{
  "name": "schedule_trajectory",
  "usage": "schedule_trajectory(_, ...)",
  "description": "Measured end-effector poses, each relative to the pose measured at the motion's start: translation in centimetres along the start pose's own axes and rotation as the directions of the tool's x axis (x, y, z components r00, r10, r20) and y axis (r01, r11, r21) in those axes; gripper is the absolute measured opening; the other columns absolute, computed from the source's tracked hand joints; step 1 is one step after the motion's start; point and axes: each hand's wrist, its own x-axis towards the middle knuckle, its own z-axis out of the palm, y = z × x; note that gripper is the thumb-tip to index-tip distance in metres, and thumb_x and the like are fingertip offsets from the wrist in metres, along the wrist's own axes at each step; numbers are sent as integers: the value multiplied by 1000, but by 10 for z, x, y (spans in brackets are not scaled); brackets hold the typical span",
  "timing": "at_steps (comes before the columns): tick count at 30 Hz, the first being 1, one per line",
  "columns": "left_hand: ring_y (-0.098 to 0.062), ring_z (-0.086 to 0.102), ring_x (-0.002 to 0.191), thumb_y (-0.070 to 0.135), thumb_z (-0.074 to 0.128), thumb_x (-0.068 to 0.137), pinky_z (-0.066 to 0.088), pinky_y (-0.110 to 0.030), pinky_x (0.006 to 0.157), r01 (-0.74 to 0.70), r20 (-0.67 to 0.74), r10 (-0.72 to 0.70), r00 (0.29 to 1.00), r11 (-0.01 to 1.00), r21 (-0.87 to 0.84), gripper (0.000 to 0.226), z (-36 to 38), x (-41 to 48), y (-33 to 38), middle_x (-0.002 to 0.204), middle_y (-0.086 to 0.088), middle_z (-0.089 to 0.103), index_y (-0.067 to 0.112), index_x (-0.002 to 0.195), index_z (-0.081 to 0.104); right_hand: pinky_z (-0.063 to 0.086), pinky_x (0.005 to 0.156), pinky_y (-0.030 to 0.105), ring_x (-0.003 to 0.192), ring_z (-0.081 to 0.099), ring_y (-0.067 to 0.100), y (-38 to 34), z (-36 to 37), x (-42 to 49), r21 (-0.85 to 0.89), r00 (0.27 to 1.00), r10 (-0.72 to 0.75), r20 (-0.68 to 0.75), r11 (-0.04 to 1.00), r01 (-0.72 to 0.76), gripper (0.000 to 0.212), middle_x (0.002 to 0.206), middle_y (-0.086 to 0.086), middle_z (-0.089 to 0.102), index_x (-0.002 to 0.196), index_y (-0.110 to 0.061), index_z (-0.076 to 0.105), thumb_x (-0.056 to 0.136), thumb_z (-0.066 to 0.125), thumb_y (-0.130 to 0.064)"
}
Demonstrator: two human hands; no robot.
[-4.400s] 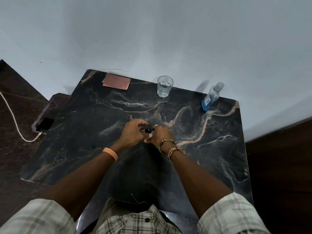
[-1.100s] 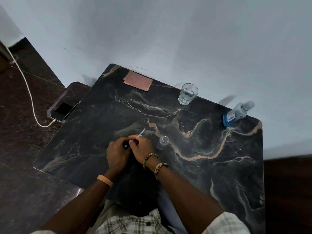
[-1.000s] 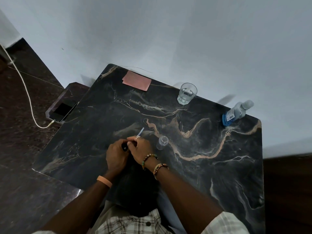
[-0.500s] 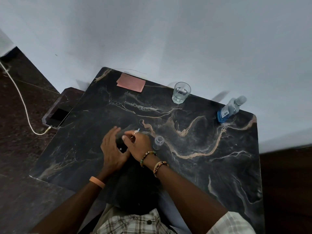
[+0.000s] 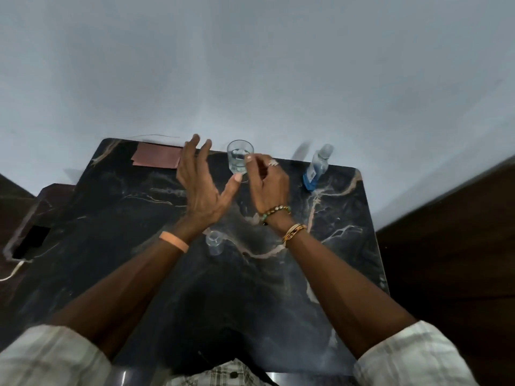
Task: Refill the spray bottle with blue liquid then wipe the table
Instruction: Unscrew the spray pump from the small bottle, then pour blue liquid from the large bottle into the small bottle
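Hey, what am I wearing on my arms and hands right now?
Pale checked sleeves end near both elbows. The left hand has a plain peach wristband. The right hand has a silver ring, a bracelet of green and brown beads, and thin gold bangles.

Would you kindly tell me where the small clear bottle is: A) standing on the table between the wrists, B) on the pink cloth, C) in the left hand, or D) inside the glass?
A: the small clear bottle stands on the table between the wrists, while the left hand is raised with fingers spread, holding nothing.
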Motion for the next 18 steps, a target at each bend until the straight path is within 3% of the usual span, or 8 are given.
schedule_trajectory(6,-26,25,145,57,50,91,23,-52,114,-98,139,95,986,995,16,69,54,27,55,156,-9,29,20,147,31,45,67,14,74,59,2,46,-69,39,-105,980,63,-190,991,-84,32,81,-12,65,94,-22,68,97,47,-47)
schedule_trajectory(10,-26,26,144,50,53,93,22,-49,115,-140,310,126,942,990,22,67,82,27,73,155,-11,30,13,147,35,50,68,23,76,60,8,82,-104,49,-181,965,141,-223,966,-183,37,82,-9,64,90,-21,67,97,44,-49)
schedule_trajectory(14,-28,31,141,44,57,93,27,-48,113,-157,443,122,888,987,45,66,107,23,84,153,-11,33,13,147,34,43,67,25,72,54,9,117,-132,47,-245,929,218,-300,923,-296,40,76,-8,61,83,-20,65,97,42,-48)
schedule_trajectory(18,-29,42,131,41,62,89,33,-50,105,-146,521,88,849,987,72,63,128,17,87,144,-9,41,16,142,38,45,67,25,75,62,16,144,-142,39,-248,881,343,-326,868,-430,45,89,-1,71,88,-19,67,96,38,-52)
